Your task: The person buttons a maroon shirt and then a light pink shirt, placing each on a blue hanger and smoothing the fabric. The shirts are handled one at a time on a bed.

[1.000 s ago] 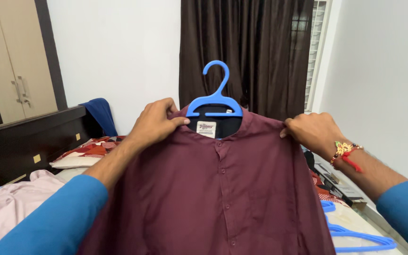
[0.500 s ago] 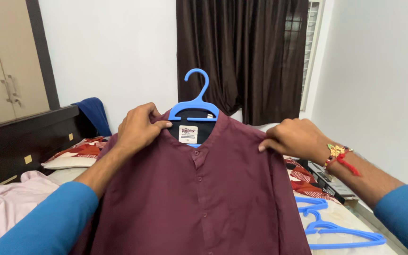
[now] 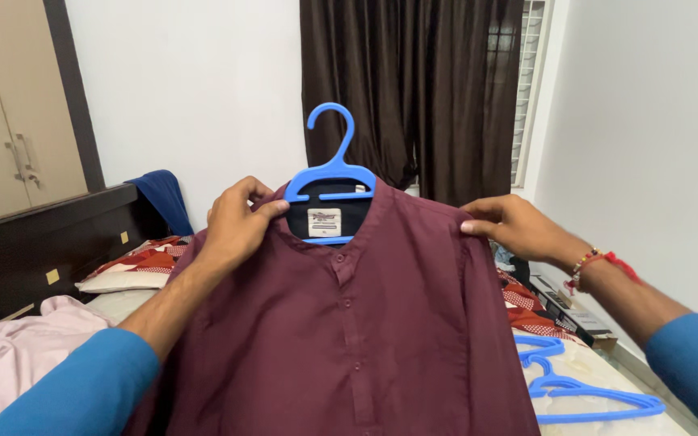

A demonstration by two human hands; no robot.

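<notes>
- Your left hand (image 3: pixel 236 222) has its fingers pinched on the collar edge of the maroon shirt (image 3: pixel 365 323), right beside the blue hanger (image 3: pixel 329 173).
- Your right hand (image 3: pixel 515 228) grips the shirt's other shoulder, fingers clamped on the fabric.
- The shirt's held up in the air on that hanger, above the bed (image 3: pixel 599 371).
- Spare blue hangers (image 3: pixel 583 391) are lying on the bed to your right.

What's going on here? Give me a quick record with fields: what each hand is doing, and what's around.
left hand: grips the maroon shirt by the collar
right hand: pinches the shirt's shoulder
shirt: buttoned, on a blue hanger, held up
on the bed: spare blue hangers, pink garment, patterned pillow
behind: dark curtain, wardrobe
</notes>
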